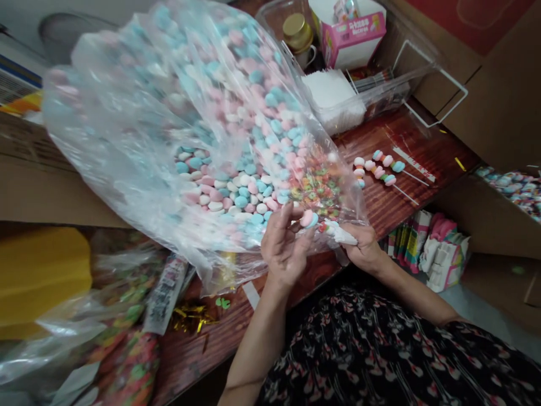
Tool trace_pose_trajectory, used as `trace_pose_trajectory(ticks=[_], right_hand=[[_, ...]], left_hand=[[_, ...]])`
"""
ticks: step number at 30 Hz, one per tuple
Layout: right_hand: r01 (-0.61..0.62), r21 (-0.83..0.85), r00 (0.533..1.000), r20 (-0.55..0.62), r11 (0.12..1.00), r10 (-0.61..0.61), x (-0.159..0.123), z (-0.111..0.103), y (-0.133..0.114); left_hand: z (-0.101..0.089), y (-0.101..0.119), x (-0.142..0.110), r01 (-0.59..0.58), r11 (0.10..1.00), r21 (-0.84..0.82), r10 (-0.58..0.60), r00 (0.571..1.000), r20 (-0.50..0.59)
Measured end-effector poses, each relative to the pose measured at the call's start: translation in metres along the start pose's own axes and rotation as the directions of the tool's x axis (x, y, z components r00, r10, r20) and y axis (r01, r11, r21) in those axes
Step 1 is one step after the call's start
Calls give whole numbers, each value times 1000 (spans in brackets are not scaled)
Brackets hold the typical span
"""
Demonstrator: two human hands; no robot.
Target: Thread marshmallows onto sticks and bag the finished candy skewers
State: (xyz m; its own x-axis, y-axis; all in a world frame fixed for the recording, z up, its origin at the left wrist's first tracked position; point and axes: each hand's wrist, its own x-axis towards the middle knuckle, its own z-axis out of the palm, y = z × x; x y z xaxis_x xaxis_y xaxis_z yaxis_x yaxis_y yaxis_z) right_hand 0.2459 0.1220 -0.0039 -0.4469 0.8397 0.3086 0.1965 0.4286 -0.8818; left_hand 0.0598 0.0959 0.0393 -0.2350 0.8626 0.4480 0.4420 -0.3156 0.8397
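Pink-blue candy (308,219) seemingly in left hand (283,242)

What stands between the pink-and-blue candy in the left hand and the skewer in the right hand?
Nothing visible: the pink-and-blue candy in the left hand and the skewer in the right hand have only a small open gap between them. The clear plastic bag lies behind them.

Soft even indoor light, glare on plastic bag (105,113), bowed edges
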Motion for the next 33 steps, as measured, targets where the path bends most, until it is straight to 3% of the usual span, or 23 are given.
trace_pose_trajectory(ticks=[4, 9, 16, 20, 22, 24, 26, 29, 31, 33], right_hand=[[-25, -12, 1000, -19, 1000, 25, -1, 0, -4], [-60, 59, 994, -93, 996, 65, -6, 6, -5], [-51, 60, 988, -142, 997, 59, -16, 11, 4], [-127, 141, 968, -197, 982, 154, -16, 6, 9], [-154, 238, 939, -268, 959, 217, -14, 1, 9], [-171, 356, 927, -258, 919, 272, -10, -3, 8], [-204, 413, 950, -135, 888, 281, -6, -2, 8], [-278, 362, 953, -13, 890, 303, -1, 4, 12], [-339, 361, 916, -82, 869, 392, 1, 5, 18], [-372, 402, 864, -180, 837, 471, 1, 1, 26]], left_hand=[[9, -1, 1, -31, 999, -24, 32, 999, 40], [27, -10, -17, -26, 998, -64, 24, 999, -35], [47, -16, -41, -125, 987, -98, 135, 986, 98], [34, -22, -38, -112, 993, -20, 114, 982, 149], [19, -27, -31, -16, 999, 48, 10, 994, 105], [7, -32, -20, 84, 978, 192, -104, 990, 96], [2, -33, -7, 91, 896, 435, -214, 946, 245], [10, -27, 11, -50, 703, 709, -388, 809, 442], [18, -26, 20, -138, 650, 748, -370, 801, 470], [23, -30, 27, -235, 662, 712, -265, 815, 515]])
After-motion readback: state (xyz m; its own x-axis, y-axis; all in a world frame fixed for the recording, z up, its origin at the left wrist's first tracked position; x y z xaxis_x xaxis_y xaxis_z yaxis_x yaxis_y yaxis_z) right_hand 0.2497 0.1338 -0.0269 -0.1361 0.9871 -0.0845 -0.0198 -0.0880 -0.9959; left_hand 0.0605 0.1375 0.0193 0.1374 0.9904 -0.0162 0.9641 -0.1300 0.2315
